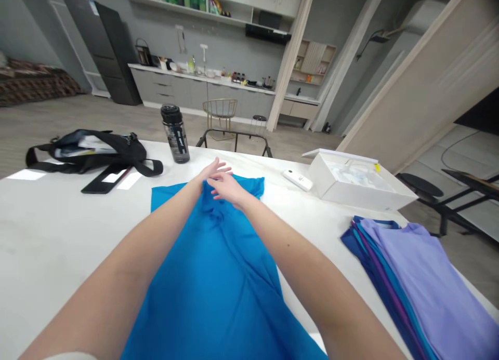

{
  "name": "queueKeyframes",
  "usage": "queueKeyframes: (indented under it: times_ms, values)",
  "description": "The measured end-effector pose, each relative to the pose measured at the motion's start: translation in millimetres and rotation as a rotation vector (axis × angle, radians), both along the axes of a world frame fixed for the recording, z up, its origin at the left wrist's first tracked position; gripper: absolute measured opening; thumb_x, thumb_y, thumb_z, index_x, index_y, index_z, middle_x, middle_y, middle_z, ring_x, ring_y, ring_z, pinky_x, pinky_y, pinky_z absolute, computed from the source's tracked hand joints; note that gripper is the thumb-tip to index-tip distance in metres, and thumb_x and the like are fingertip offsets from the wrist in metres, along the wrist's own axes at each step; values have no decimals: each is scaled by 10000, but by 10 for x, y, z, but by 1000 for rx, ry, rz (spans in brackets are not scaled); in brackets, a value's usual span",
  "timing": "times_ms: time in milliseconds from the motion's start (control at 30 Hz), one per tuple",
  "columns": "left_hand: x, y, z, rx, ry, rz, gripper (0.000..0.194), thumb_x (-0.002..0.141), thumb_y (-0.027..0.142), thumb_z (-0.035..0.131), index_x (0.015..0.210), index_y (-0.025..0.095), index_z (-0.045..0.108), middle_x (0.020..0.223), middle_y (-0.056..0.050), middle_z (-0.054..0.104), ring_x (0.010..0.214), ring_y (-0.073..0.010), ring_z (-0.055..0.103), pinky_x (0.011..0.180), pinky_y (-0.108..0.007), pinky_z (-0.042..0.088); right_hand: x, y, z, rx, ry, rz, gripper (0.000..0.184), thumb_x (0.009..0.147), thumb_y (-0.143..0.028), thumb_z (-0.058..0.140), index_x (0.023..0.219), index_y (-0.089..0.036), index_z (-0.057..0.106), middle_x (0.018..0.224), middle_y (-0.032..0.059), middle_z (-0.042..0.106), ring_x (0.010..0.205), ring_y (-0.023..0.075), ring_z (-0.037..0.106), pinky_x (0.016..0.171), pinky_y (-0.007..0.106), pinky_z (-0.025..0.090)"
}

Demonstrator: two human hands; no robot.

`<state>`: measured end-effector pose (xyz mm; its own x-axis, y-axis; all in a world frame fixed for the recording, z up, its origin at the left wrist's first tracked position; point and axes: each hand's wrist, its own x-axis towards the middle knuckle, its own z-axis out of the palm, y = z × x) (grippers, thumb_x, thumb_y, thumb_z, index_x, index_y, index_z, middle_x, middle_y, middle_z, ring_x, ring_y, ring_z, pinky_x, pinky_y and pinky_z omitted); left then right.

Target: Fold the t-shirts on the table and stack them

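Note:
A bright blue T-shirt (202,277) lies spread on the white table in front of me, with folds running down its right side. Its far end has short sleeves on both sides and some bunched cloth in the middle. My left hand (212,170) is over that far end, fingers stretched toward the right. Just in front of it, my right hand (228,187) points left with its fingers apart, touching or just over the bunched cloth. The two hands overlap in view, and neither visibly grips anything. Part of the shirt is hidden under my forearms.
On the right of the white table (58,245) is a stack of folded shirts (421,277), lavender on top. Behind it stand an open white box (351,188) and a white device (297,180). A bottle (175,134), black bag (97,149) and phone (103,179) occupy the far left.

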<state>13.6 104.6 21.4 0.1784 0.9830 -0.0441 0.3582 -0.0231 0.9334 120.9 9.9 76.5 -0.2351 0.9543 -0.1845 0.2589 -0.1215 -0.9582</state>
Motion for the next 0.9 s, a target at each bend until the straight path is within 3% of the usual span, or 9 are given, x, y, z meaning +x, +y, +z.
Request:
queueKeyframes:
  times_ms: [67,167,300,367,467,533,600,733,900]
  values:
    - [-382,-136,-70,-86,-55,14,607,984,655,299,1266,188,565,1131,-172,713,905,-222,716,836,-391,571,-60,-46,-242,236,-253,21,80,915,-273,644,972,-216,645,993,36,710,947,211,679,870,352,540]
    - [-671,-369,-185,-92,30,52,559,918,642,487,1201,176,611,1166,-163,712,952,-235,709,865,-372,553,215,-138,-487,342,-480,17,92,910,-237,610,942,-216,694,1008,44,727,1012,224,668,961,351,495]
    - [-604,-653,-277,95,507,39,551,823,586,661,1191,175,646,1223,-166,693,1169,-350,626,1025,-495,436,810,-82,-643,389,-752,-206,302,886,-140,530,1148,-191,671,1186,105,662,1130,239,610,1022,353,461]
    - [-515,-747,-291,172,756,47,541,874,581,601,1222,166,627,1251,-195,673,1214,-385,589,1037,-554,396,1045,50,-688,359,-871,-311,412,905,-142,470,1285,-206,617,1310,141,592,1224,292,548,1028,428,460]
    - [-429,-809,-311,175,891,101,504,929,579,518,1167,149,631,1185,-217,684,1188,-403,585,996,-569,406,1259,329,-757,257,-956,-340,526,959,-235,430,1482,-277,464,1486,158,449,1345,370,432,1030,578,431]
    - [-406,-810,-336,161,905,123,468,932,587,509,1082,166,647,1149,-203,689,1166,-405,585,977,-568,413,1336,523,-811,206,-981,-301,552,976,-322,450,1526,-325,407,1581,144,336,1417,390,338,1050,642,386]
    - [-393,-805,-366,161,908,136,405,931,565,521,994,186,651,1165,-190,678,1168,-400,577,975,-560,413,1395,690,-866,205,-1014,-240,505,964,-365,496,1467,-335,495,1609,122,299,1453,386,276,1069,657,355]
    - [-346,-831,-387,207,818,168,271,959,444,504,927,202,621,1088,-151,693,1111,-360,610,948,-512,433,1529,903,-960,336,-988,-171,319,908,-349,576,1179,-246,709,1444,120,504,1350,316,421,1069,496,407]
    - [-268,-898,-369,269,432,266,174,958,370,512,1047,236,580,858,-43,693,770,-233,658,756,-345,481,1667,1022,-1050,391,-798,-308,311,840,-398,603,1025,-183,730,1175,96,663,1110,253,579,954,339,465]
